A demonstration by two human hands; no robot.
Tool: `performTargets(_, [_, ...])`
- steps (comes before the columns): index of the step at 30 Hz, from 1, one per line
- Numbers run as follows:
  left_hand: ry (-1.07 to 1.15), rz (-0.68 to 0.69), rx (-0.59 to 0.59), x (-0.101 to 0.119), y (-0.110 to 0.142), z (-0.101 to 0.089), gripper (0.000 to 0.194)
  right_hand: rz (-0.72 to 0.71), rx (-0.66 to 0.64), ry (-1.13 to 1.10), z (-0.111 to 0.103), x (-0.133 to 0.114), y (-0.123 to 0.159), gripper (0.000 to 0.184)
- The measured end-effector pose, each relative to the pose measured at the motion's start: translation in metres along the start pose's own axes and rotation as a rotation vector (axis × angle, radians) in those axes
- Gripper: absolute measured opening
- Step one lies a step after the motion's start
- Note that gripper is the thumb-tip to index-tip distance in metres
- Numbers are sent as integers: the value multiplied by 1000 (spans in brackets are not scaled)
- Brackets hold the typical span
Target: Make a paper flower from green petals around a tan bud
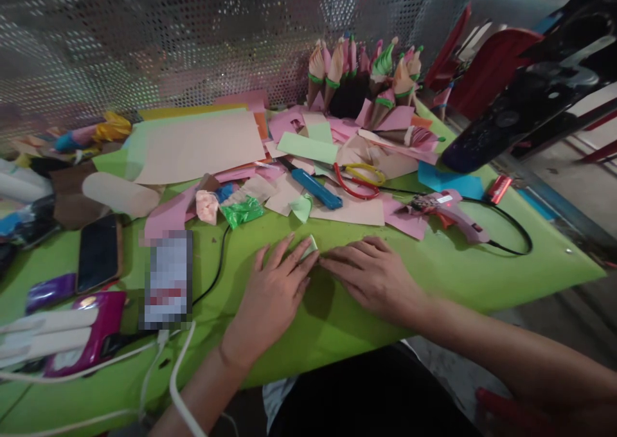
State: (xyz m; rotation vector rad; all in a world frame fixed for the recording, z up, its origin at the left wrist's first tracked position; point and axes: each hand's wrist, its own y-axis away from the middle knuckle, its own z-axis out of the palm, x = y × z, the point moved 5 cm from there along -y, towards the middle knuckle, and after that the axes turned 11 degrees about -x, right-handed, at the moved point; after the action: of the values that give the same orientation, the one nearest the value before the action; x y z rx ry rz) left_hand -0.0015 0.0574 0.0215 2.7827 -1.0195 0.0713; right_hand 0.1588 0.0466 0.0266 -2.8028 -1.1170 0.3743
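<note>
My left hand [277, 289] lies low over the green tabletop, its fingers spread and holding down a small piece of pale green paper [310, 248]. That paper is mostly hidden under and between the fingers. From the other side my right hand [373, 276] meets it, fingers close together and their tips at the paper's edge, almost touching my left fingertips. Just beyond the hands rest a curled pale green paper scrap [301, 207], a blue cutter knife [317, 188] and scissors [359, 180] with red and yellow handles.
A pink glue gun [457, 215] with a black cable sits at right. Paper ice-cream cones [383, 64] stand at the back beside paper sheets [197, 142]. Phones [99, 254], a magenta box [103, 328] and white cables lie left. A dark arm-like object [511, 109] juts in at right.
</note>
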Motion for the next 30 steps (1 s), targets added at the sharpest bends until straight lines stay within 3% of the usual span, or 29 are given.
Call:
performTargets(6, [-5,9,32,-1,1,0,46,17,-40,1,2,0,-1,28])
performTargets(13, [48,-74,250,0,22,-20,38,51,-34,1,0,-1,-4,26])
performTargets(20, [6,-55,151,18,27,-8,39,75,-38,5,1,-1,-6,26])
performTargets(30, [-25,-77,53,15,16,-3,46,104,-80,51,6,1,-8,23])
